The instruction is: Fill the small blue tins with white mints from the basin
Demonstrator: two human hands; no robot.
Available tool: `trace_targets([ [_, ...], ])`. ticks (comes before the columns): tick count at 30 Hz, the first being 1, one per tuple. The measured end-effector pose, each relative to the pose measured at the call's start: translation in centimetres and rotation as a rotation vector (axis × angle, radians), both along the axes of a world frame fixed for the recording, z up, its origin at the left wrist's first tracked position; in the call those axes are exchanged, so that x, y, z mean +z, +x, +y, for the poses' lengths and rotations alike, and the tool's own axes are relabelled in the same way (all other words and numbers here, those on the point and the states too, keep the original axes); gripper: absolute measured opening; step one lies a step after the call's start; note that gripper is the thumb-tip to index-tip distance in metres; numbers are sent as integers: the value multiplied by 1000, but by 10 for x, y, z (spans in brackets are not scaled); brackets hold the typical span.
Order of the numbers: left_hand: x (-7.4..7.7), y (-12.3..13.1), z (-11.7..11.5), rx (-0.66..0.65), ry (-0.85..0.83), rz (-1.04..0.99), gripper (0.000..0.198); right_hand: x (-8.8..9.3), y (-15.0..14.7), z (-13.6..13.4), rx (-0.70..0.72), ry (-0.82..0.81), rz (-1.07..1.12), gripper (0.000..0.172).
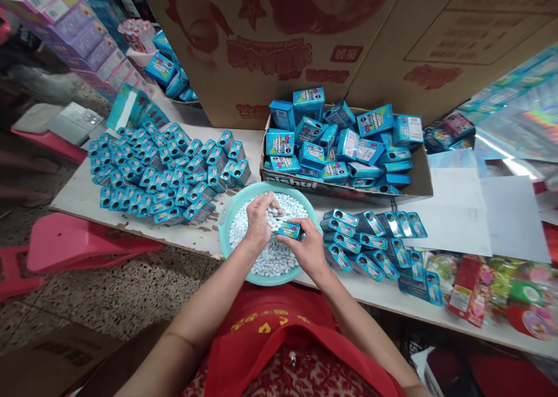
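A round mint-green basin (224,234) full of small white candies (272,260) stands at the table's front edge. Over it, my right hand (310,247) grips a small blue candy box (288,229) lying on its side, fingers on its top and bottom edges. My left hand (260,218) is curled at the box's left end, with white candies showing between its thumb and fingers. The tips of the left fingers are partly hidden by the palm.
Several blue-topped containers (152,170) crowd the table's left, and more (375,237) stand right of the basin. Behind it, a carton (349,190) holds blue boxes. A large cardboard box (283,48) walls off the back. Bagged sweets (518,298) lie far right; a red stool (82,240) stands left.
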State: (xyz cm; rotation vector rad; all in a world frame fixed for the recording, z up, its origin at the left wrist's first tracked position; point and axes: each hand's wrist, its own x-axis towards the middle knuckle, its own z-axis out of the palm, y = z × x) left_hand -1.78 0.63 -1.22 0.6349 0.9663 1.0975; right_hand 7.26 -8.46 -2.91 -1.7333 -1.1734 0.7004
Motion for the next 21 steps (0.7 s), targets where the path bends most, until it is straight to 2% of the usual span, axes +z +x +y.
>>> trace_targets([
  [6, 12, -1, 1, 34, 2, -52, 29, 13, 1, -1, -12, 74, -23, 34],
  [12, 5, 5, 2, 36, -76, -9, 36, 5, 0, 1, -14, 36, -13, 33],
  [16, 4, 6, 3, 35, -3, 6, 35, 2, -3, 4, -23, 55, -1, 32],
  [21, 15, 3, 5, 41, 34, 55, 35, 11, -7, 7, -24, 78, 6, 30],
])
